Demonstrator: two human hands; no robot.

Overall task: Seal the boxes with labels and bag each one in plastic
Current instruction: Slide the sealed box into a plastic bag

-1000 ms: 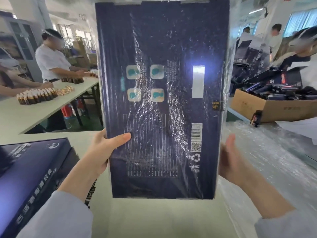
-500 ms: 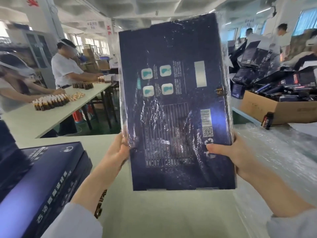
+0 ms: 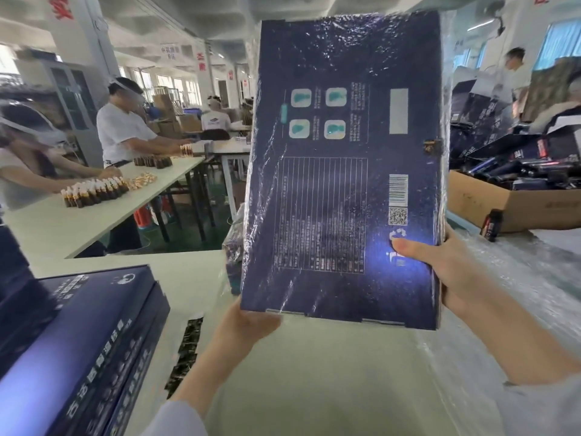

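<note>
plastic film (image 3: 234,243), clear and crinkled, wraps the flat rectangular dark navy cardboard box (image 3: 342,171), catching light in fine creases across its printed back: four pale rounded squares, a ruled table, a barcode and a qr code. the box is held upright in the air above the smooth pale green table (image 3: 330,372), slightly tilted. the right hand (image 3: 440,272) grips its lower right edge, thumb pressed flat on the face beside the recycling mark, fingers hidden behind. the left hand (image 3: 248,322) cups the bottom left corner from below, thumb along the bottom edge, its other fingers out of sight behind the card. loose film bunches along the box's left side. at the left of the table lies a stack of matching glossy navy boxes (image 3: 94,341), and just beside it a strip of small dark labels (image 3: 187,350). wrinkled clear plastic bags (image 3: 518,294) cover the table's right side. beyond them sits a brown corrugated carton (image 3: 503,209) filled with dark slim packs. small brown bottles (image 3: 94,193) stand in rows on a white table (image 3: 63,228) where people work.
</note>
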